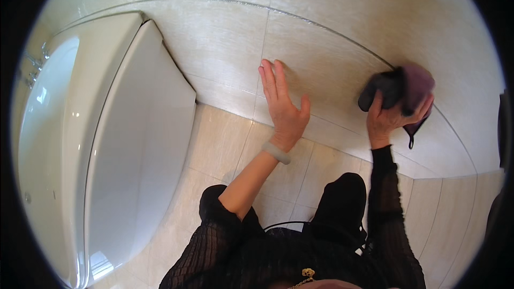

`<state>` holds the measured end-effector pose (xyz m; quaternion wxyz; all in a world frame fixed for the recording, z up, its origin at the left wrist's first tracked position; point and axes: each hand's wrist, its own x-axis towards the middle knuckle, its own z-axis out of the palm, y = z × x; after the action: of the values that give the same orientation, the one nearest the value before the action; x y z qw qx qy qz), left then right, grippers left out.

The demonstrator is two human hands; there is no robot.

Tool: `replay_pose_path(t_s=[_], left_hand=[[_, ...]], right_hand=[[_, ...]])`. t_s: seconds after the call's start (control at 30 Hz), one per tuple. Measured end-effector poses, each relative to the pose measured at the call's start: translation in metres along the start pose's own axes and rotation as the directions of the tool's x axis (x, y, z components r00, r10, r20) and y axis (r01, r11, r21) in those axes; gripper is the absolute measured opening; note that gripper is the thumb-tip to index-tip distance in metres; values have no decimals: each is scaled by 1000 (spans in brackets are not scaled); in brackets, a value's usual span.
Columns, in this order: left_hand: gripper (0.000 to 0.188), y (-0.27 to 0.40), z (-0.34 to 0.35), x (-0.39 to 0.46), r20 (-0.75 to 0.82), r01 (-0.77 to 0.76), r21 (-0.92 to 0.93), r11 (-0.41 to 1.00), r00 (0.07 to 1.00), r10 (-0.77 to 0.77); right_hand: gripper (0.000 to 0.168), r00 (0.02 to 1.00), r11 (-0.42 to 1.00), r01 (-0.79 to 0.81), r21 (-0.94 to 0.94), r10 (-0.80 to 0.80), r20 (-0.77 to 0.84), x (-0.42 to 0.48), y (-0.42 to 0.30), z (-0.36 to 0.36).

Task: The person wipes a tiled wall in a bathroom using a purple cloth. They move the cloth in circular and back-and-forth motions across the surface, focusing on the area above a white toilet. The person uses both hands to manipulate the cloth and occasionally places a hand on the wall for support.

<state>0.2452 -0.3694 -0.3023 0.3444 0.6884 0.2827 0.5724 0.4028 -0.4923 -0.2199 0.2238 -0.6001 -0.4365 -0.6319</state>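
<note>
My right hand (391, 117) grips a cleaning cloth (418, 82), purple on one side and dark grey on the other, with a small black hanging loop at its lower corner. The cloth lies against the beige tiled wall (217, 40), over the thin metallic trim strip (317, 23) that runs along the tiles. Further left, my left hand (286, 114) has its fingers stretched and thumb apart, with nothing held. Its fingertips are at the wall near a vertical tile joint; whether they touch it is hard to tell. A pale band circles the left wrist.
A white bathtub (70, 128) with a smooth side panel (140, 136) stands at left, against the wall. Chrome taps (35, 64) sit at its far rim. Beige floor tiles (221, 144) lie below, with my black-clad knees over them. A dark object (502, 128) shows at the right rim.
</note>
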Motion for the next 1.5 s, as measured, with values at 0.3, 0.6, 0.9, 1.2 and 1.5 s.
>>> replay_pose_path(t_s=[0.3,0.6,0.9,1.2,1.5], left_hand=[[78,-46,5,-15,-40,69,5,998,997,-69],[76,5,-4,-4,160,-2,-302,953,986,53],[38,-13,-19,26,41,334,-766,549,878,-477],[68,37,8,101,-147,-280,136,950,943,299],[52,-138,-1,35,-531,389,-432,814,620,-578]], right_hand=[[14,830,733,132,667,-449,330,22,-130,58],[73,976,954,-219,204,219,22,8,-38,32],[16,825,829,0,559,-316,469,16,-149,58],[44,989,684,-59,727,-59,135,12,-69,44],[57,942,972,227,68,-237,237,-14,-39,61]])
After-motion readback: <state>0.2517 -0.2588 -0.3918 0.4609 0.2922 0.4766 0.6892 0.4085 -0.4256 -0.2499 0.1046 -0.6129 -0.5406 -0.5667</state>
